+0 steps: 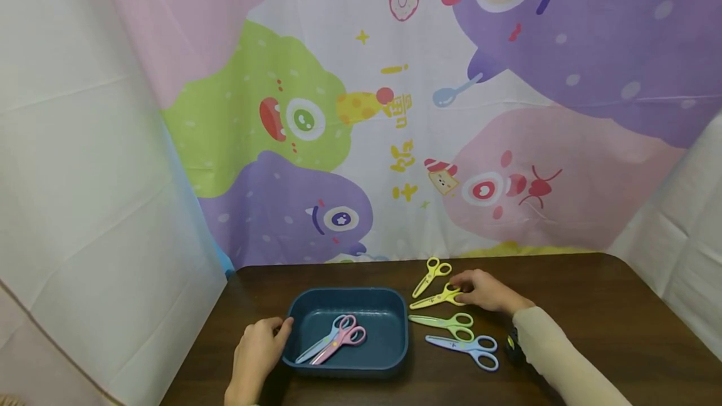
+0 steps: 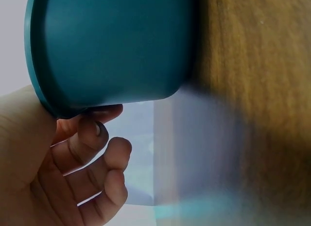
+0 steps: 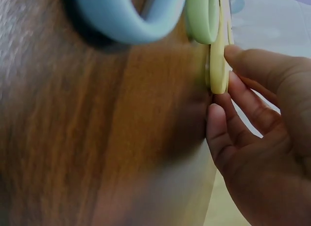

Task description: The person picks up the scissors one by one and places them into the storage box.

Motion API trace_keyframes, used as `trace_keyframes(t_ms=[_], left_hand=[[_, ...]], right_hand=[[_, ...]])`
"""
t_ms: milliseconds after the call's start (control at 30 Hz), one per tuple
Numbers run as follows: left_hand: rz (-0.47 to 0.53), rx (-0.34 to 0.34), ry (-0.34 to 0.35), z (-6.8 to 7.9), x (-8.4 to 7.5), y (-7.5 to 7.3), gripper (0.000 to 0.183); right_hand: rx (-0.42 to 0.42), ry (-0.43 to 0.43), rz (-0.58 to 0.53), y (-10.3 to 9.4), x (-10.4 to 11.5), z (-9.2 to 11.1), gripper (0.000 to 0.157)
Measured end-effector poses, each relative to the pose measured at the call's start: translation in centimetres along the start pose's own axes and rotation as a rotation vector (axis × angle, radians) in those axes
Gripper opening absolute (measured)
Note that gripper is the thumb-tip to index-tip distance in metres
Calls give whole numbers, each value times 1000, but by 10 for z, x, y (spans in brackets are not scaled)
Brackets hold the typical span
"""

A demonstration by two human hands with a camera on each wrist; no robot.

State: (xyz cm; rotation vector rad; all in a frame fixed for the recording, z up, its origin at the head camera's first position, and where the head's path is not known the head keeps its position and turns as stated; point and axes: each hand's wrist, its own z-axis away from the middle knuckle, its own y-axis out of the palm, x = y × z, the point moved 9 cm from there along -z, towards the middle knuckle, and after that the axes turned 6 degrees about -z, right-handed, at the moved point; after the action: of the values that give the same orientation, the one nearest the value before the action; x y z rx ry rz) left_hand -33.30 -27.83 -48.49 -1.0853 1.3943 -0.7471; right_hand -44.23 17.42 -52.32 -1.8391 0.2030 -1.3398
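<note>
My left hand holds the left edge of a dark teal plastic box. In the left wrist view several of its fingers curl below the rim, outside the wall. Inside the box, pink scissors lie across light blue ones. Right of the box, my right hand pinches a handle loop of yellow scissors, whose blades point left at the box. The right wrist view has thumb and fingers on either side of the yellow handle, close to the tabletop.
Another pair of yellow scissors lies behind the held pair. Nearer me are green scissors and blue scissors. All rest on a dark wooden table. A cartoon-printed curtain hangs at the back edge.
</note>
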Motion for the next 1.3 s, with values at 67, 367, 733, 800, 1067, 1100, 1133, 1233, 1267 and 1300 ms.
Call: trace_keyframes(t_ms=[67,367,733,800,1067,1100,1133,1233,1267,1300], left_hand=[[-1,0,-1,0,0,0,27],[7,9,-8,1,-2,0,28],[11,9,-7,1,-2,0,26],[11,7,-7,1,-2,-1,26],[11,6,-10,0,0,0,25],[11,6,-11,0,0,1,25],[10,6,-10,0,0,1,26],[8,0,-9,0,0,1,26],[8,-3,-7,0,0,2,26],[7,-5,-4,0,0,2,26]], right_hand=[[2,2,4,2,0,-1,31],[-19,-21,48,4,8,-2,18],[25,-7,36,3,9,-2,15],[33,0,32,3,8,-2,14],[48,7,43,4,7,-3,14],[50,6,43,4,7,-3,15],[52,6,44,4,8,-3,15],[59,3,50,3,7,-3,15],[61,2,53,3,7,-3,15],[60,5,56,3,6,-3,15]])
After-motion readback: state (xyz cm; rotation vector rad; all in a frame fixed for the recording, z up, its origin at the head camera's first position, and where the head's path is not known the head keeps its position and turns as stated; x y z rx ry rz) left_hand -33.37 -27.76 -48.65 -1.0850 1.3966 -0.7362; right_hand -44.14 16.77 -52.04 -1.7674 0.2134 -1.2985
